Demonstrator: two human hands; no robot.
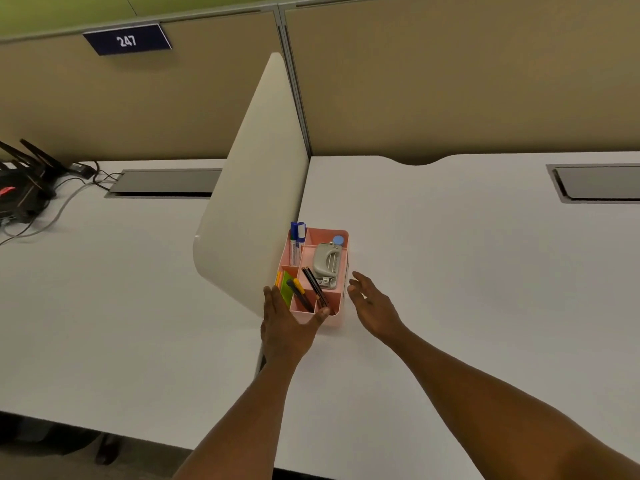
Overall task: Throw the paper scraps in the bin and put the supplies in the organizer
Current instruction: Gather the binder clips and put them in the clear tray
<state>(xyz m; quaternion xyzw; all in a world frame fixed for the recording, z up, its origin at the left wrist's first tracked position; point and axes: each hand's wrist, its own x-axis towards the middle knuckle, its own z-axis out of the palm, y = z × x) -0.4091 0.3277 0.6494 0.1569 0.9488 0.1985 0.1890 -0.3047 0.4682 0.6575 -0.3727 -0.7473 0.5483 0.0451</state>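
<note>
A pink organizer (343, 271) stands on the white desk (450, 271) against a cream divider panel. Its compartments hold a grey hole punch (326, 263), blue-capped markers (296, 239), pencils and pens (311, 291), green and orange sticky notes (284, 287) and a blue-lidded item (338, 240). My left hand (285, 327) lies with straight fingers against the organizer's near left corner, thumb at its front rim. My right hand (372, 304) hovers open just right of the organizer, apart from it. No paper scraps or bin are in view.
The cream divider panel (256, 188) rises between two desks, touching the organizer's left side. A black router with cables (24, 188) sits far left. Grey cable hatches (166, 183) (595, 183) lie at the back of each desk. Beige partition walls stand behind.
</note>
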